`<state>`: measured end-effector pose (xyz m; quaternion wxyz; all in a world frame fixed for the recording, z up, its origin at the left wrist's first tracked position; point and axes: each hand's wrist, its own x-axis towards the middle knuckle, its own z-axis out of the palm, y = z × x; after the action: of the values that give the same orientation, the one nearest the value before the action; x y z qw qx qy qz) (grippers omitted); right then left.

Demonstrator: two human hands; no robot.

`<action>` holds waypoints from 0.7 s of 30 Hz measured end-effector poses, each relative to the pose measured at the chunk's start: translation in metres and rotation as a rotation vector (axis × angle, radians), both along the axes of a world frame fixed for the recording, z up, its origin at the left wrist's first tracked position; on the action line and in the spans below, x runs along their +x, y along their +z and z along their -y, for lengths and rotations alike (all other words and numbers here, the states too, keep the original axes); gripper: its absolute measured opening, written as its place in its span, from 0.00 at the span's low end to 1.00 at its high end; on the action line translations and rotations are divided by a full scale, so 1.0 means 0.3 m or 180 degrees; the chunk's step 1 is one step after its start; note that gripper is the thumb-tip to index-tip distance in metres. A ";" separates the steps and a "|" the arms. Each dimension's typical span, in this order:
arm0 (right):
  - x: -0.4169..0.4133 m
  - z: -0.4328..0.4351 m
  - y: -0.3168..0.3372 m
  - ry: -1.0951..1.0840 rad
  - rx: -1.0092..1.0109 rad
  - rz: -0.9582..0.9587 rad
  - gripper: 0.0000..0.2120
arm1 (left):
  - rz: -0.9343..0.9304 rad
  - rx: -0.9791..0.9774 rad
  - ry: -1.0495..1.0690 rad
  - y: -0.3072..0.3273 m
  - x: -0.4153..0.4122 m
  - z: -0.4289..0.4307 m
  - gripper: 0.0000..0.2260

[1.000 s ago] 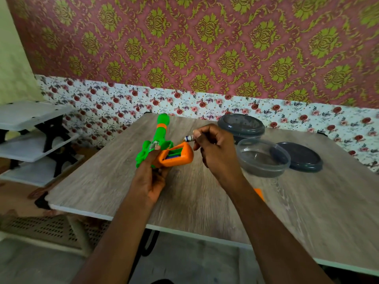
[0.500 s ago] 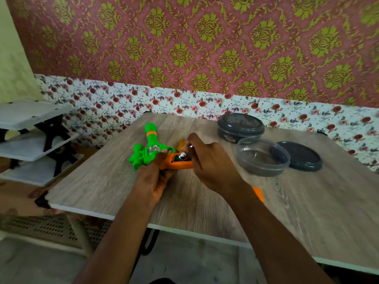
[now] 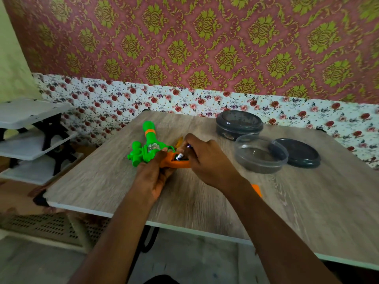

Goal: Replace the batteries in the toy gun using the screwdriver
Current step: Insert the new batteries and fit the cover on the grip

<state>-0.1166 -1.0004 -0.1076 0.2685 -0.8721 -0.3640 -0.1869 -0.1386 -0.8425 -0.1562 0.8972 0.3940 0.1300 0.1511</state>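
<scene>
Nearby, noted a lidded dark container [image 3: 239, 125], a clear tub [image 3: 260, 154] and a loose dark lid [image 3: 297, 152] on the table [image 3: 307, 206], right of the hands. Gripped the toy gun [image 3: 148, 149] by its orange handle [image 3: 176, 165] in the left hand [image 3: 152, 177] near the table's middle, and pinched a battery [image 3: 180, 155] at the handle's open slot with the right hand [image 3: 207, 160]. Could not make out a yellowish object [image 3: 180, 140] behind the right knuckles, nor an orange piece [image 3: 256, 189] half hidden by the right forearm.
</scene>
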 end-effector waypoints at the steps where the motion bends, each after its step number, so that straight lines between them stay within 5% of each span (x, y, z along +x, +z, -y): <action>1: 0.002 -0.009 -0.004 0.0016 -0.0026 0.0002 0.06 | 0.0002 0.0012 -0.0006 -0.001 0.001 0.000 0.02; 21: 0.030 0.056 0.031 -0.0283 0.1063 -0.0786 0.07 | -0.0012 0.0002 -0.0039 -0.001 0.009 -0.002 0.10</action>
<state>-0.1077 -1.0173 -0.0983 0.4434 -0.8469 -0.2535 -0.1480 -0.1360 -0.8419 -0.1565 0.8978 0.3954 0.1293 0.1449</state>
